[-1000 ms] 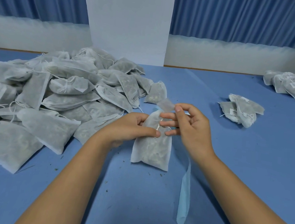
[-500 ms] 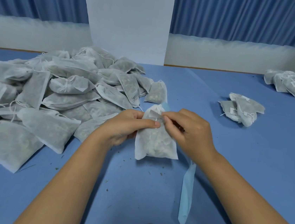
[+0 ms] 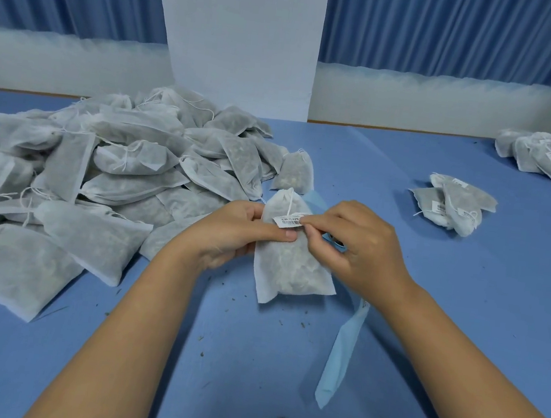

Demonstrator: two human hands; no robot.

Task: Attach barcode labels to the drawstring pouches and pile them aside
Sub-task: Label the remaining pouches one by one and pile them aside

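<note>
My left hand point(image 3: 230, 234) grips the drawstring pouch point(image 3: 291, 272) by its left edge, thumb laid across the front just below the barcode label point(image 3: 288, 221). My right hand point(image 3: 355, 245) pinches the label's right end between thumb and forefinger. The pouch lies on the blue table point(image 3: 463, 299) between my hands, its long axis running away from me, tied neck at the far end. The label sits crosswise just under that neck, so smoothing it down would likely run right to left, toward my left thumb. Bars show on the label; the characters above them are too blurred to read. A pale blue backing strip point(image 3: 340, 353) trails from under my right hand. The small labelled pile point(image 3: 453, 205) lies to the right, nearer my right hand; the unlabelled heap point(image 3: 116, 173) is to the left.
</note>
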